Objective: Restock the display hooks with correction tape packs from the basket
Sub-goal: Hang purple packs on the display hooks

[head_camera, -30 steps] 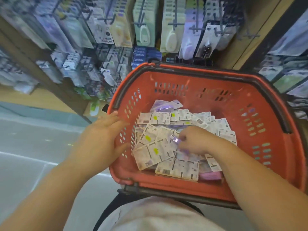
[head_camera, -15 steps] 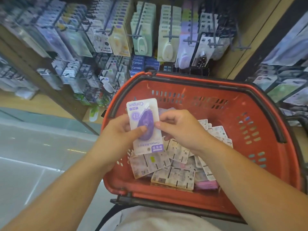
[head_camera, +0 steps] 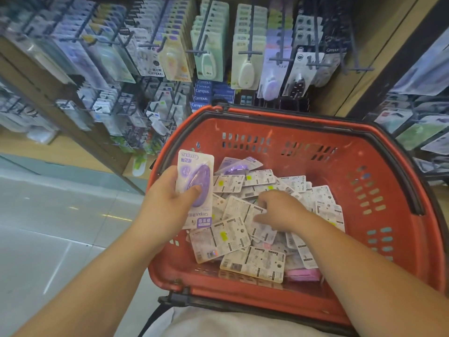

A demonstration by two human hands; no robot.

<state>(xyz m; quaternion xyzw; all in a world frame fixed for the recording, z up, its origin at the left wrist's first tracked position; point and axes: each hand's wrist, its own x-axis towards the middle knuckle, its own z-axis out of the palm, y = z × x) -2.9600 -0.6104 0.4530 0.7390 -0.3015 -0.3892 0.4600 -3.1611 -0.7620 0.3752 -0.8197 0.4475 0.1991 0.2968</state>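
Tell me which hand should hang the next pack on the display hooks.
Left. The left hand grips a purple-and-white carded correction tape pack, held above the red plastic basket rim. The right hand is down among the loose packs, its grip hidden.

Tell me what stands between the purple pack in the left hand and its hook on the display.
Nothing visible does. The left hand holds the purple correction tape pack over the red basket; only open air lies between it and the hook of purple packs beyond the far rim.
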